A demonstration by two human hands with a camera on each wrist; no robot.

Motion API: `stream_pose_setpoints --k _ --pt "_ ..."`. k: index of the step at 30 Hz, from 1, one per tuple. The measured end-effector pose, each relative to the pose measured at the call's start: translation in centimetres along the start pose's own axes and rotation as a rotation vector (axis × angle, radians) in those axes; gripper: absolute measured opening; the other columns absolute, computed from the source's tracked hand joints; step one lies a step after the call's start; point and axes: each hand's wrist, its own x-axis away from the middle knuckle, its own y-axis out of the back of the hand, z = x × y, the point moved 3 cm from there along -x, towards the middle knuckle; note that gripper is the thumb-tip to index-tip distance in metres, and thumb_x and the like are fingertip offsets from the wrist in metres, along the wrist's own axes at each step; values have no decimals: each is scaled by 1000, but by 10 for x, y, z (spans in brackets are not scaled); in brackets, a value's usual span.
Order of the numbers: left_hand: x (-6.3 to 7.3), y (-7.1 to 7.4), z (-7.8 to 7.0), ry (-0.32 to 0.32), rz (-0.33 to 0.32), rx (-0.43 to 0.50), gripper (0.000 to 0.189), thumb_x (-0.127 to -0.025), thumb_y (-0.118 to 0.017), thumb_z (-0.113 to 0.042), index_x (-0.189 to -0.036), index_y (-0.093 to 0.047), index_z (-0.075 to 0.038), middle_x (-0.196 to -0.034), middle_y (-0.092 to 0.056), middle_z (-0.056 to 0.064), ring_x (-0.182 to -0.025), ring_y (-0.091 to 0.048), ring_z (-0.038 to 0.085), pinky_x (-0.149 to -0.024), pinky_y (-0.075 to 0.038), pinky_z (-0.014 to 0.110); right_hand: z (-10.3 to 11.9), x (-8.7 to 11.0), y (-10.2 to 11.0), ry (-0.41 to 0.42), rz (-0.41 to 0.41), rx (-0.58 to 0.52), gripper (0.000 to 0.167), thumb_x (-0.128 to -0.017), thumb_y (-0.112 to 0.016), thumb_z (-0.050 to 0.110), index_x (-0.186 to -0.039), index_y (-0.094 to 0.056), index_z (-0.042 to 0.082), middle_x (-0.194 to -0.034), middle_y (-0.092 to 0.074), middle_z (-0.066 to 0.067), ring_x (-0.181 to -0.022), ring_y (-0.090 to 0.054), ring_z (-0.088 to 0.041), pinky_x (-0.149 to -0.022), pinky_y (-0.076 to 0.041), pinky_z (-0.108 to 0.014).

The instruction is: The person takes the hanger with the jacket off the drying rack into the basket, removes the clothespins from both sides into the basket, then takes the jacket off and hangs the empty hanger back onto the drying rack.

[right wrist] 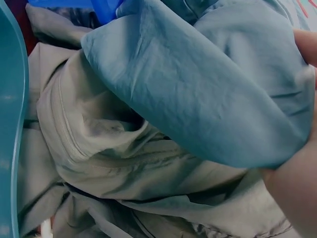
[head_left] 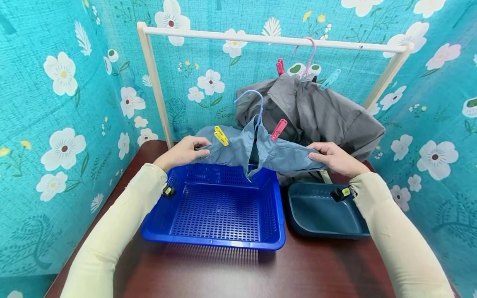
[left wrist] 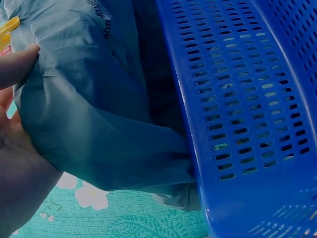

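A blue-grey jacket point(head_left: 238, 147) is stretched sideways between my two hands, with a light-blue hanger point(head_left: 261, 109) standing up out of its collar. The hanger's hook is below the rack's bar and apart from it. A yellow clothespin point(head_left: 221, 136) and a pink clothespin point(head_left: 279, 129) sit on the jacket's shoulders. My left hand point(head_left: 181, 154) pinches the jacket at one side, thumb on the cloth point(left wrist: 84, 94). At the other side my right hand point(head_left: 337, 158) pinches it between thumb and fingers; in the right wrist view a fold of blue cloth point(right wrist: 198, 94) hangs from that hand.
Behind, a grey jacket point(head_left: 331, 111) hangs by a pink hanger point(head_left: 311, 54) from the wooden rack point(head_left: 223, 37), with a red clothespin point(head_left: 280, 67) and a light-blue clothespin point(head_left: 330, 79). Below stand a blue perforated basket point(head_left: 216, 211) and a dark teal basin point(head_left: 324, 215) on the brown table point(head_left: 208, 273).
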Motion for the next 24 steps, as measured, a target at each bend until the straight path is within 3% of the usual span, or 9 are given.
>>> stream_pose_setpoints --k 5,11,15,19,24 --pt "-2 -1 -1 -18 0 -5 10 -98 -54 -15 -101 -62 -9 -82 -50 6 -74 -42 22 -69 -35 39 2 -2 2 -37 -6 29 23 -101 -49 20 -111 -61 4 -57 -37 -5 -45 -38 -20 -46 -33 -32" --pt "-2 -3 -3 25 9 42 14 -98 -53 -11 -106 -62 -6 -89 -54 8 -79 -44 23 -72 -37 39 6 -5 1 -77 -31 86 19 -100 -50 17 -107 -62 4 -65 -47 -11 -56 -48 -24 -55 -39 -30" --pt "-1 -5 -5 47 13 58 14 -98 -52 -8 -107 -61 -2 -88 -53 11 -78 -43 25 -71 -37 40 12 -7 -4 -74 -58 139 22 -98 -48 10 -115 -61 6 -87 -58 -10 -72 -53 -22 -63 -43 -31" --pt "-3 -5 -2 49 13 74 14 -98 -51 -7 -106 -61 -2 -85 -50 10 -77 -42 26 -70 -36 40 21 -10 -10 -66 -117 149 30 -97 -52 15 -126 -57 9 -117 -59 -8 -100 -54 -22 -82 -45 -38" --pt "-5 -7 4 51 -2 94 13 -98 -53 -11 -106 -61 -5 -85 -49 8 -77 -42 24 -70 -35 39 32 -17 -15 -59 -201 123 39 -96 -57 33 -129 -54 13 -122 -56 -6 -112 -50 -20 -90 -40 -44"
